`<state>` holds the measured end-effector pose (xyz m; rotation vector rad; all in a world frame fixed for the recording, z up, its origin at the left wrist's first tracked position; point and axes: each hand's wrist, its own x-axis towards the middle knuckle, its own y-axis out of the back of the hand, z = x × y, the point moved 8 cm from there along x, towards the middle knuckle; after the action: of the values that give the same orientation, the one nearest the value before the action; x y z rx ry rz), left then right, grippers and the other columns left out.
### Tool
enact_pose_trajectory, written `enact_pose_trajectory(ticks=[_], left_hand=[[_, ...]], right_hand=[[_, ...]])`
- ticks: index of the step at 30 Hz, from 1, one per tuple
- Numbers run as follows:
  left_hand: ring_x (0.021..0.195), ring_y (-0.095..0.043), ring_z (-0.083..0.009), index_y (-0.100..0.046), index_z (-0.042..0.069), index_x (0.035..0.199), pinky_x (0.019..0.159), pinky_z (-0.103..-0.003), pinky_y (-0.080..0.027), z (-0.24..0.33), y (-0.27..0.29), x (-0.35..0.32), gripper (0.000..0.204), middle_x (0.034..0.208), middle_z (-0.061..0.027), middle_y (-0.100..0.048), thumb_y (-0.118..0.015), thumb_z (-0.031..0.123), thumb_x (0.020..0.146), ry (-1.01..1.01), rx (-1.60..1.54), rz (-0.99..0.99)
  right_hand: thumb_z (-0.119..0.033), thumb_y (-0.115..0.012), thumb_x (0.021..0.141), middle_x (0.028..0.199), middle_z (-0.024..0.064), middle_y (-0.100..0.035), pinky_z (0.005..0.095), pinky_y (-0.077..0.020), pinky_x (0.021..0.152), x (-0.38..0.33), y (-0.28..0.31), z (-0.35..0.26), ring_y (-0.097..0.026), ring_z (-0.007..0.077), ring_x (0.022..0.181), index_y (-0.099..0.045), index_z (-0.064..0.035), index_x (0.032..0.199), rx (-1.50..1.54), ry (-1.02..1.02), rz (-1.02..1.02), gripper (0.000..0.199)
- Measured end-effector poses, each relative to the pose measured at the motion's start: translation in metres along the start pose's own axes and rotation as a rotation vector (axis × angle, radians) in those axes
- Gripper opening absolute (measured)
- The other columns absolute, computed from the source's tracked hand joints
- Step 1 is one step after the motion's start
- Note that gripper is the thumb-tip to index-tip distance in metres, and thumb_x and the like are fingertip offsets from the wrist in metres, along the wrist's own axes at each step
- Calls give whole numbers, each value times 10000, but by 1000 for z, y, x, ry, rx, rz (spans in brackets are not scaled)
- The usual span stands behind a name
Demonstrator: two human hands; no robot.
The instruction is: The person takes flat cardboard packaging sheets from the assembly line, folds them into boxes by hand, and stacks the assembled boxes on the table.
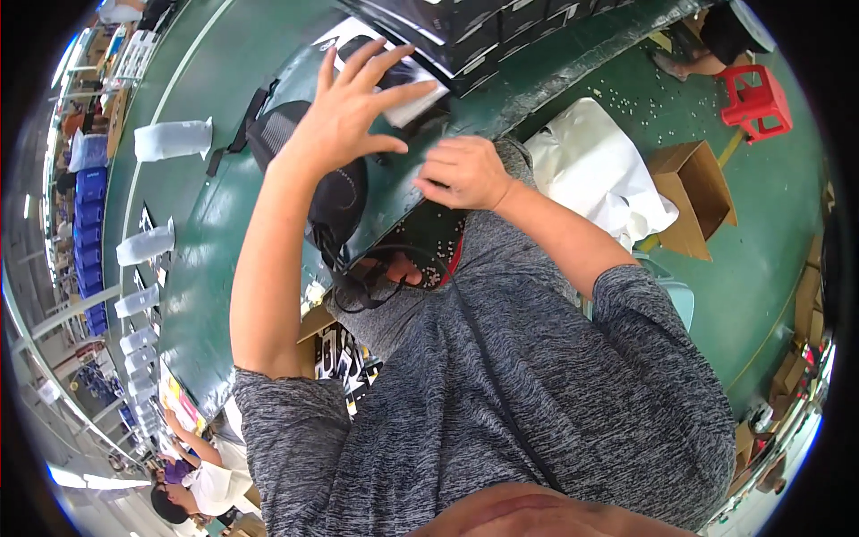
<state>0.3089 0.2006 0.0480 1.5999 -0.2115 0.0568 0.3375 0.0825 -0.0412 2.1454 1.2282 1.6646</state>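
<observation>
My left hand is open, its fingers spread above the table. Beyond its fingertips, partly covered by them, lies a flat white package with something black on it. Under my left wrist rests a black fabric article with a mesh part and loose straps; its exact kind is unclear. My right hand is near the table's edge, with fingers curled and slightly blurred. Whatever it may hold is hidden.
Black boxes are stacked at the far side. To the right are a white sack, an open carton and a red stool. Wrapped clear packages line the left. A co-worker sits at lower left.
</observation>
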Motion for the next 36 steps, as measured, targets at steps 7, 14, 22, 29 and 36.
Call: enact_pose_trajectory(ticks=[7, 14, 22, 29, 36], left_hand=[[1531, -158, -465, -511, 136, 1467, 1200, -596, -186, -19, -44, -14, 800, 1624, -222, -271, -868, 272, 765, 466, -372, 309], [1497, -158, -543, -471, 103, 1482, 1182, -563, -275, 1, -51, -2, 736, 1604, -288, -250, -805, 221, 837, 523, -281, 338], [1440, -377, -410, -523, 131, 1448, 1174, -493, -326, 22, 1, -77, 745, 1519, -206, -442, -831, 337, 801, 629, -315, 595], [683, -610, -118, -724, 68, 1172, 711, -276, -527, 166, -29, -310, 378, 755, -17, -655, -817, 38, 807, 1156, -591, 508], [697, -594, -84, -695, 34, 1192, 673, -258, -509, 372, -160, -544, 311, 788, -13, -642, -754, 142, 907, 1924, -696, 529]], right_hand=[[-245, -773, 765, 671, -26, -486, 310, -461, 566, -9, -1, 6, -554, 161, 625, -543, -174, 655, -23, 38, 56, 265], [-222, -797, 713, 670, -29, -494, 314, -441, 543, -2, 0, 4, -535, 159, 605, -543, -174, 635, 30, 92, 48, 270], [-226, -784, 694, 613, -5, -481, 360, -430, 494, -13, -26, -6, -530, 201, 546, -559, -184, 612, 106, 105, 14, 243], [-162, -779, 829, 611, 7, -514, 335, -423, 492, -8, -45, 1, -542, 200, 545, -624, -154, 670, -1, 224, -3, 222], [-125, -761, 902, 608, 44, -522, 288, -393, 492, -19, -61, 16, -491, 167, 519, -655, -63, 733, -3, 145, -65, 209]])
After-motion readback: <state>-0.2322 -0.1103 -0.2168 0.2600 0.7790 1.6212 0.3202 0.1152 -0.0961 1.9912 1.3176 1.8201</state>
